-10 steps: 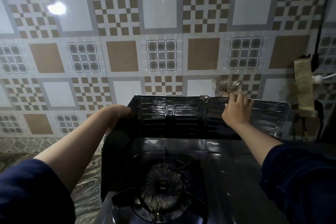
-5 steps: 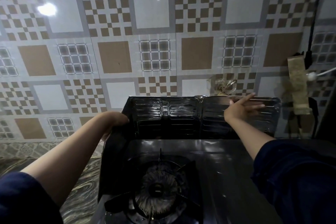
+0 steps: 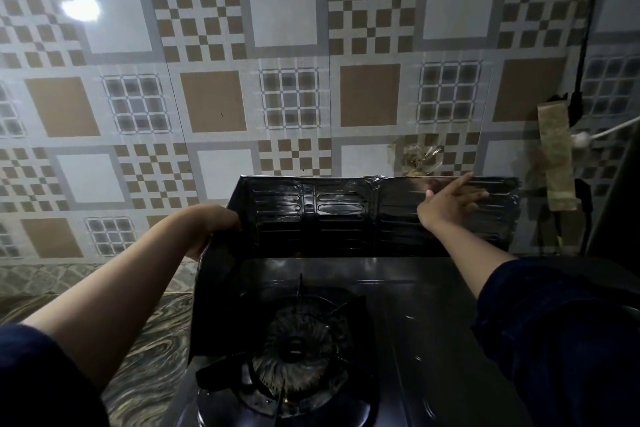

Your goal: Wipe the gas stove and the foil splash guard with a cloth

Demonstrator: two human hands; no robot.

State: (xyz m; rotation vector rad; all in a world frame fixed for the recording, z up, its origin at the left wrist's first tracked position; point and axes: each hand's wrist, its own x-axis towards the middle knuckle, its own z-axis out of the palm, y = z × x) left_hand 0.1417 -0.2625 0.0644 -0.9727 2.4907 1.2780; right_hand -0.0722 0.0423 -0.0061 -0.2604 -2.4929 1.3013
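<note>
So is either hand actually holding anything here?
The left hand grips the foil splash guard by its left panel's top edge. The right hand only lies open against it.

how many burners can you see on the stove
1. The burner sits at the near left of the gas stove, just in front of the foil splash guard. The right sleeve covers the stove's right side, so another may be hidden.

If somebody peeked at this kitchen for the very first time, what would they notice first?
Probably the big wall of brown, white and grey patterned square tiles filling the top half, with a bright light glare at upper left. Below it, two bare arms reach to the shiny dark foil splash guard: the left hand holds its left panel, the right hand lies flat against its back panel, above the black gas stove burner.
</note>
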